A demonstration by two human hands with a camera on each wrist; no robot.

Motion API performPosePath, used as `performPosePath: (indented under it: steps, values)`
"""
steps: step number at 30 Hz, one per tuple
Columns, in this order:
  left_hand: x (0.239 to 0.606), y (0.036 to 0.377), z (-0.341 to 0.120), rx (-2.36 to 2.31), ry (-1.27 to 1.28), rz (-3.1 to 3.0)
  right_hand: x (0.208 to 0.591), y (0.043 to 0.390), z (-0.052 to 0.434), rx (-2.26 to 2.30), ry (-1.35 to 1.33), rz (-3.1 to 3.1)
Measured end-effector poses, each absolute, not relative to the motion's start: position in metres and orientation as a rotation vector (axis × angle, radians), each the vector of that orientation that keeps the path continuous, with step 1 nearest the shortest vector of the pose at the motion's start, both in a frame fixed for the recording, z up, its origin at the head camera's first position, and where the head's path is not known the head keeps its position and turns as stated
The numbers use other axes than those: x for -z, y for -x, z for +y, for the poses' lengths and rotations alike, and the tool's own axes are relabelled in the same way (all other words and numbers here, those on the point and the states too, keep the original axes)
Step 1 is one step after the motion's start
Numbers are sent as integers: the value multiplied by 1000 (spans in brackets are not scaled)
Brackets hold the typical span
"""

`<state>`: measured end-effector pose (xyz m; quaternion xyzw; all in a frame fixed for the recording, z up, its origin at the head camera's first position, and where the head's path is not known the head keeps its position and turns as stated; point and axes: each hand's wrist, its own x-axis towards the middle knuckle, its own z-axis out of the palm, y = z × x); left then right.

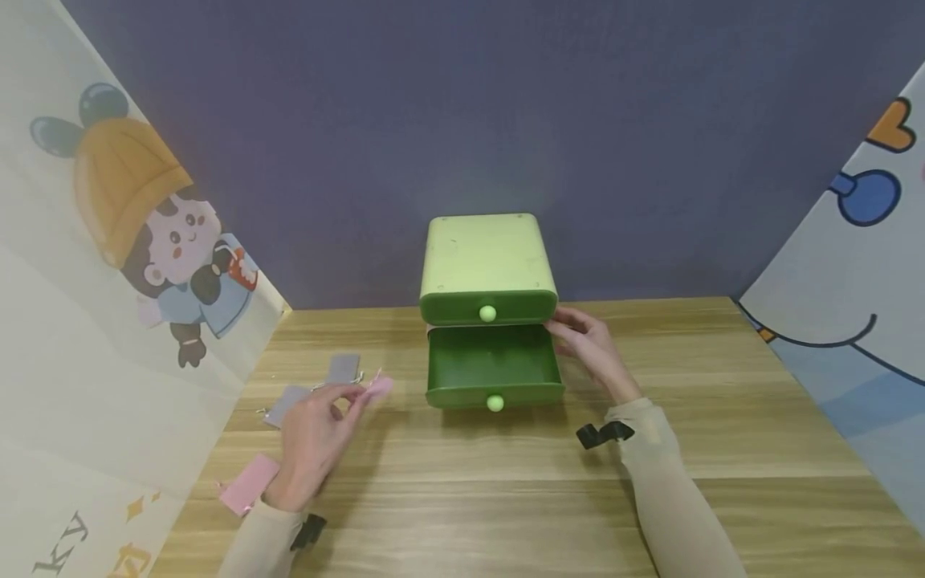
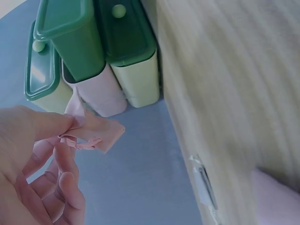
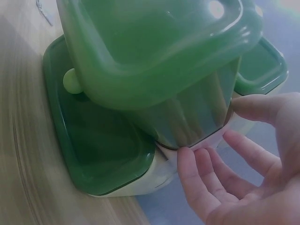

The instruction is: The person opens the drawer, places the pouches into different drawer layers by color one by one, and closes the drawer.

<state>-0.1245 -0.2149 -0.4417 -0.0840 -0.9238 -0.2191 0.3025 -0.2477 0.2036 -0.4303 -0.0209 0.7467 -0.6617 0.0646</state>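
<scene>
My left hand (image 1: 315, 441) pinches a small pink drawstring pouch (image 1: 379, 387) between thumb and fingertips, above the table and left of a mini drawer cabinet (image 1: 487, 253). In the left wrist view, the pouch (image 2: 101, 131) hangs creased from the grip with its string bunched. The cabinet's green middle drawer (image 1: 455, 398) is pulled out; its inside looks bare. The top drawer (image 1: 448, 310) is pushed in. My right hand (image 1: 594, 353) rests its fingertips on the cabinet's right side beside the pulled-out drawer, fingers loosely extended, as the right wrist view shows.
Two grey pouches (image 1: 343, 368) lie on the wooden table (image 1: 462, 498) behind my left hand. Another pink pouch (image 1: 249, 483) is beside my left wrist. A dark blue panel (image 1: 491, 120) stands behind the cabinet, with printed panels (image 1: 72, 321) at both sides.
</scene>
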Motion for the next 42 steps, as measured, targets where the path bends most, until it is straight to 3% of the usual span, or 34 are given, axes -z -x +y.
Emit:
performPosePath:
  steps: [42]
  values:
    - [412, 135, -194, 600, 329, -2346, 431, 248, 204, 1984, 68, 2265]
